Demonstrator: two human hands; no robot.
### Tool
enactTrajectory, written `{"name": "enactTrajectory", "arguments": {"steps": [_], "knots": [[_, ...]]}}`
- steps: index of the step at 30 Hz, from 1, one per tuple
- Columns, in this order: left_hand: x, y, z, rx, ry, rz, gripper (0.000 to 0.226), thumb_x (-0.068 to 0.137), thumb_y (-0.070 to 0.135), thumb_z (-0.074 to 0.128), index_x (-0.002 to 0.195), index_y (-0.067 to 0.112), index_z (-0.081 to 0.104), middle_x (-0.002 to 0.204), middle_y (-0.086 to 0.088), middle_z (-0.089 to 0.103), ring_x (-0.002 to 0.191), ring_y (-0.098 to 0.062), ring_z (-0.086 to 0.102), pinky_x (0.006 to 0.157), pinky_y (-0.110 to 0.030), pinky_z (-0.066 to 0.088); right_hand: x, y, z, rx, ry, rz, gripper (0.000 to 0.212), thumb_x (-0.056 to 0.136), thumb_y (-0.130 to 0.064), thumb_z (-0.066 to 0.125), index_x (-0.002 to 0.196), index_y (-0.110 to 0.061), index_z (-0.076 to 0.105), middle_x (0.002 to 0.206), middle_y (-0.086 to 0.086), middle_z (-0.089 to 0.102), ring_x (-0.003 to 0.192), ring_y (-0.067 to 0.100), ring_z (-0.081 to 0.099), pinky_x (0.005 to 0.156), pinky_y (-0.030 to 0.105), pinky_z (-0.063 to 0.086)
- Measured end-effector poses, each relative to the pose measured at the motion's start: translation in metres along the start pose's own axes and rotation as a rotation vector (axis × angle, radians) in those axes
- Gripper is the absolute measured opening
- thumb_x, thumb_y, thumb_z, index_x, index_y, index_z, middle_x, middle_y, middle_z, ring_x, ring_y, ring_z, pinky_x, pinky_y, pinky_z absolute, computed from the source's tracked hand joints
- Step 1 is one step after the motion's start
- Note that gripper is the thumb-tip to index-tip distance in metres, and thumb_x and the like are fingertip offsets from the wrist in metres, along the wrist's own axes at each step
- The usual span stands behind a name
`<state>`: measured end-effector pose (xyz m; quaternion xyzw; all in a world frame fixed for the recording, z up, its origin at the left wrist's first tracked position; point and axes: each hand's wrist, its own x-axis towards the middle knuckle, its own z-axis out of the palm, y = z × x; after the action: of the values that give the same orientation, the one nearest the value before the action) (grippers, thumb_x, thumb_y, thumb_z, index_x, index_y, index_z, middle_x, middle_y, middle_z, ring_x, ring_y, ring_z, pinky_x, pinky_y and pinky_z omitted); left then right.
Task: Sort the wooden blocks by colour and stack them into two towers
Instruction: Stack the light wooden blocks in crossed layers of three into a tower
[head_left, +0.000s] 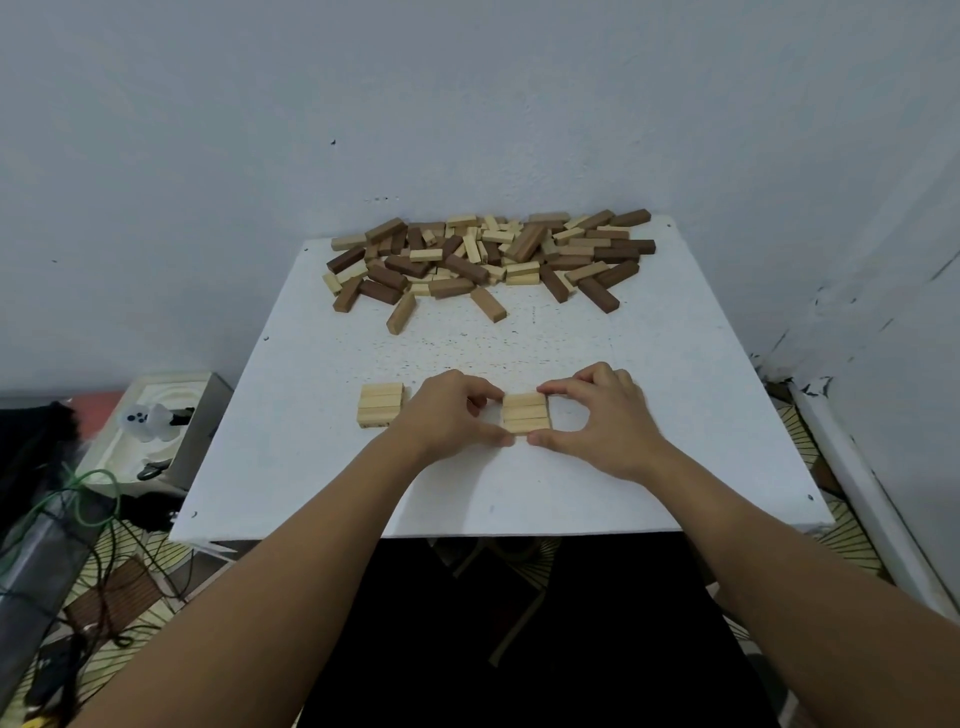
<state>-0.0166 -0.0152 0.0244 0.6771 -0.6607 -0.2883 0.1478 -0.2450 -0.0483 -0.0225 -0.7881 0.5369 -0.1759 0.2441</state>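
A row of three light wooden blocks (525, 413) lies flat on the white table (675, 415), near the front. My left hand (449, 413) pinches its left end between curled fingers and thumb. My right hand (597, 415) pinches its right end the same way. A second set of light blocks (380, 405) sits just left of my left hand, apart from it. A jumbled pile of dark and light blocks (488, 257) covers the far side of the table.
The table stands in a corner, with walls behind and to the right. On the floor at the left are a white and grey box (156, 415), green cables (93, 499) and other clutter. Two loose blocks (488, 304) lie in front of the pile.
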Motion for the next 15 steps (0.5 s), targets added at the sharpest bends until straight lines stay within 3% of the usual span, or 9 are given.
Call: {"name": "enactTrajectory", "arguments": {"steps": [7,12,15], "knots": [[-0.003,-0.002,0.004,-0.065,0.031,-0.053,0.065,0.068,0.04,0.095,0.127,0.028,0.07,0.102,0.011,0.063,0.092,-0.005,0.059,0.071,-0.017,0.042,-0.002,0.002,-0.005,0.08,-0.028,-0.004,0.066,0.072,-0.061,0.082,0.131,-0.045,0.057,0.119,-0.013,0.043,0.116,0.009,0.038,0.109,0.034,0.033],[-0.012,-0.004,0.013,-0.133,0.112,-0.051,0.035,0.068,0.035,0.095,0.09,0.022,0.071,0.088,0.006,0.061,0.081,-0.009,0.056,0.066,-0.022,0.039,-0.005,0.003,-0.006,0.135,0.005,-0.018,0.044,0.07,-0.053,0.086,0.102,-0.036,0.062,0.11,-0.017,0.047,0.111,0.009,0.043,0.104,0.037,0.041],[-0.013,-0.006,0.017,-0.182,0.124,-0.072,0.027,0.068,0.034,0.096,0.081,0.024,0.075,0.079,0.006,0.057,0.072,-0.009,0.053,0.063,-0.023,0.038,-0.006,0.004,-0.004,0.153,0.011,-0.026,0.033,0.07,-0.051,0.087,0.09,-0.037,0.066,0.106,-0.017,0.048,0.11,0.01,0.044,0.105,0.037,0.041]]}}
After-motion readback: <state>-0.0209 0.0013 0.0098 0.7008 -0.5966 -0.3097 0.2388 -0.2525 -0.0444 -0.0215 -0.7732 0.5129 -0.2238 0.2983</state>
